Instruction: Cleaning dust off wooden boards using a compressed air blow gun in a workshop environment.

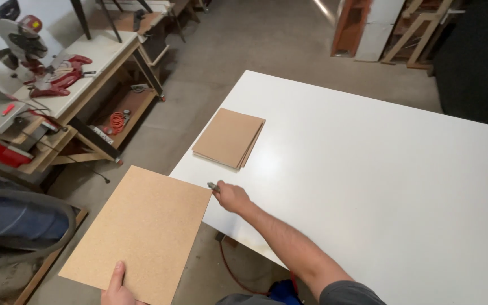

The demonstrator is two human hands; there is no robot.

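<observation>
**Board held off the table corner, small tool in the other hand**

Head view. White table [368,169] runs w/ its near-left edge on a diagonal; the surface is smooth, glossy and flat, w/ plenty of open room to the right and far side. Concrete floor [227,51] shows beyond the left edge, a wide lane between table and workbench [94,62]. The bench is timber-framed w/ a pale top, a red-and-grey mitre saw [35,53] on it, and an orange coil on its lower shelf. A red cable [230,265] hangs under the table's near edge.

Large fibreboard panel [142,231]: tan, matte, fine-grained, rectangular w/ sharp corners. It's mostly out over the floor, its top-right corner just at the table edge. A stack of smaller boards [230,137], same tan material, lies flat on the table near the left edge, edges slightly offset, apart from the big panel.

Left hand [118,288] is at the panel's near edge, thumb laid on top, pinching the board; the fingers are hidden below. Right hand [231,196] rests on the table beside the panel's corner, fingers curled closed around a small grey metal tool [214,186] whose tip pokes out toward the corner. Can't tell what kind of tool; too small.
</observation>
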